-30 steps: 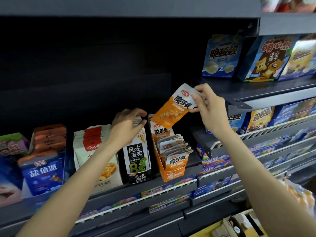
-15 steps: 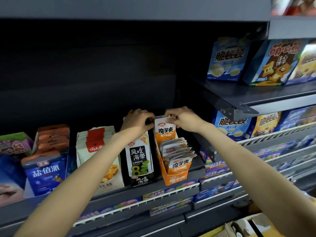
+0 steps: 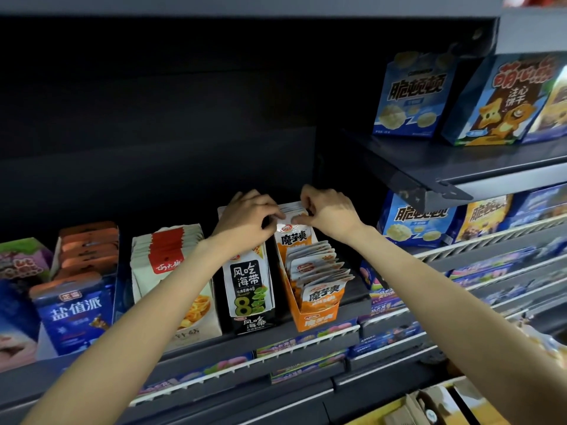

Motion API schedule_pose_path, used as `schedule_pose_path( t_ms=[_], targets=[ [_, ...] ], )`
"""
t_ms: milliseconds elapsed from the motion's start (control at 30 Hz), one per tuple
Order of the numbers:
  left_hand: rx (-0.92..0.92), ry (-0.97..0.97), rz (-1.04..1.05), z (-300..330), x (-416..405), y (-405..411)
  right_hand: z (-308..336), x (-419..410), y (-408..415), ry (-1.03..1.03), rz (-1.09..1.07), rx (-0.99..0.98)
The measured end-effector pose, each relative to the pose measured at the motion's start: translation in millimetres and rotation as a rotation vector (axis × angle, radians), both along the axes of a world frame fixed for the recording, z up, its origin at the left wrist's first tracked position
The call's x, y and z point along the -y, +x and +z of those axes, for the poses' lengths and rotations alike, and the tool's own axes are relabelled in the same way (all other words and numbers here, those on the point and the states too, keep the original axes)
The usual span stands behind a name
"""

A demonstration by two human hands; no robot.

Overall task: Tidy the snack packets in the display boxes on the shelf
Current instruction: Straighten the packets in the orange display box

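While both hands [image 3: 291,216] pinch it, the rear packet [image 3: 293,234] stands upright.

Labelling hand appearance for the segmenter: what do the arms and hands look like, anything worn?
Two bare forearms reach in from the bottom corners. No sleeves show anywhere in view. The left hand and right hand wear no gloves; no rings, watch or wristband are visible. No markings show.
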State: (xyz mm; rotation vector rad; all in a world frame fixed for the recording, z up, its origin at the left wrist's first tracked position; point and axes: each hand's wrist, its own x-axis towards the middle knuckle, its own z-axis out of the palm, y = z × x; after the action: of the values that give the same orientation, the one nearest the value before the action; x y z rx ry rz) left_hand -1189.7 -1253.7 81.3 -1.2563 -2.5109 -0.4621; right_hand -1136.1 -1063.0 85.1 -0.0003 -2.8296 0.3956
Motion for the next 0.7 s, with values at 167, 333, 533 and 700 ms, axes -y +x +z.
schedule_pose_path(
  t_ms=[167,333,533,700],
  targets=[
    [-0.005,-0.013,-0.005,-1.1,-1.5,2.0,7.1,-13.8,36.2,-0.445,0.214,-0.075],
    [-0.049,0.009,-0.059,-2.2,1.6,8.1,18.2,-29.3,72.3,-0.380,0.347,0.059],
    [0.194,0.151,-0.185,4.0,8.4,32.8,11.0,-33.1,69.2,-0.243,0.383,0.168],
    [0.423,0.162,-0.157,1.6,16.1,43.9,5.4,-29.7,63.8,-0.207,0.355,0.142]
  ],
)
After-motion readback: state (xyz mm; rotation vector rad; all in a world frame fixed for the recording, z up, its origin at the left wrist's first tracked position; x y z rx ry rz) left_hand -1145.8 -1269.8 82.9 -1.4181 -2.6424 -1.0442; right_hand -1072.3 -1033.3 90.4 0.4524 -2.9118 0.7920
